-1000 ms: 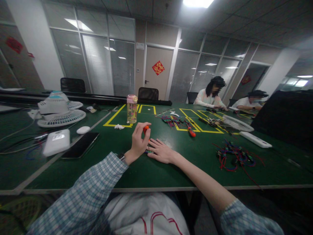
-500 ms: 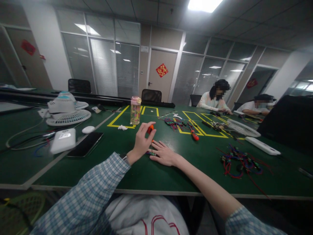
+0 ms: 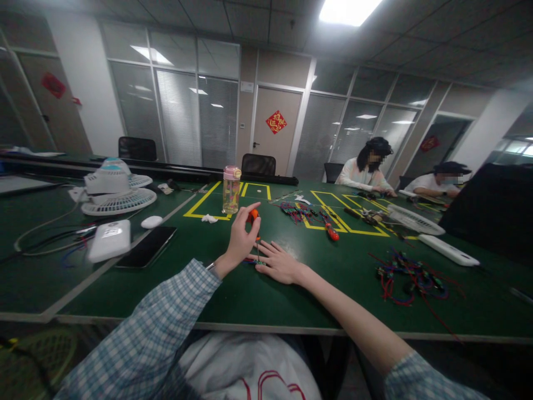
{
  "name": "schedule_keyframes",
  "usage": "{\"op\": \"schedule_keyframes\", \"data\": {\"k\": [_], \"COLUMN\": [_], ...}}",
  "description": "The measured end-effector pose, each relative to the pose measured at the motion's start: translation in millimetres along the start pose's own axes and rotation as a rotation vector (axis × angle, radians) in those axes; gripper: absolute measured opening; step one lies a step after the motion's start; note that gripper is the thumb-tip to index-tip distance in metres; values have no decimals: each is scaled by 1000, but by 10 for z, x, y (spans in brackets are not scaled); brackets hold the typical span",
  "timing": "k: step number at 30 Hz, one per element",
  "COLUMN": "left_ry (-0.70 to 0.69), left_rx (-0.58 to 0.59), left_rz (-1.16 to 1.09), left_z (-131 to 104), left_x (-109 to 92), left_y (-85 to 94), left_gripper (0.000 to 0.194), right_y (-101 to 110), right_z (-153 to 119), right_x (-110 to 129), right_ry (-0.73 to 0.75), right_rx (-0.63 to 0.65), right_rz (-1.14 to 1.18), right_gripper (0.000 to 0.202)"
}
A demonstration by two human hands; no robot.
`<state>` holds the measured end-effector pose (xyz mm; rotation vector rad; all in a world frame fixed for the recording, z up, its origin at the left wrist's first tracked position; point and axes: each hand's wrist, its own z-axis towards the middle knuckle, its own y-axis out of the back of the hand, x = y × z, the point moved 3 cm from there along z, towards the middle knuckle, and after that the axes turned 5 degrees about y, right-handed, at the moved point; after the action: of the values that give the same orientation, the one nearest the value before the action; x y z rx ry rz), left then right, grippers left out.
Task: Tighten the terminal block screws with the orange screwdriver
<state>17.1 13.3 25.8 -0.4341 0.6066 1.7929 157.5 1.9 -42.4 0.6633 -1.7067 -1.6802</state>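
My left hand (image 3: 242,238) grips an orange-handled screwdriver (image 3: 254,215) upright, its shaft pointing down at a small green circuit board (image 3: 259,263) with wires. The board lies on the green table (image 3: 233,300), partly covered by my fingers. My right hand (image 3: 280,263) rests beside it, fingers spread and low on the table, thumb touching the board's edge. Behind the hands stands a pink-lidded bottle (image 3: 231,191). A bundle of wired boards (image 3: 297,211) and a red screwdriver (image 3: 332,231) lie beyond my right hand.
To the left are a black phone (image 3: 147,247), a white power bank (image 3: 110,240), a white oval case (image 3: 152,222) and a white fan (image 3: 114,191). At right lie tangled wired boards (image 3: 408,278) and a long white device (image 3: 448,250). Two people sit at the far right.
The view has shifted slightly. My left hand has moved a little to the left with the orange screwdriver, whose tip stays at the board. My right hand has barely moved.
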Motion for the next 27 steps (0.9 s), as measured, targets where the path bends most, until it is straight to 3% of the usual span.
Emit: {"op": "schedule_keyframes", "data": {"k": [8,16,27], "left_ry": [-63,3,-30], "left_rx": [11,62,4], "left_rz": [4,-63,14], "left_z": [-56,-36,8], "left_x": [-78,-90,-117], "left_y": [-14,-37,-18], "left_gripper": [26,24,20], "right_y": [31,73,68], "right_z": [-12,-32,-18], "right_x": [25,55,49], "right_ry": [0,-1,-14], "right_rx": [7,2,29], "right_rz": [5,18,14], "right_gripper": [47,51,47]}}
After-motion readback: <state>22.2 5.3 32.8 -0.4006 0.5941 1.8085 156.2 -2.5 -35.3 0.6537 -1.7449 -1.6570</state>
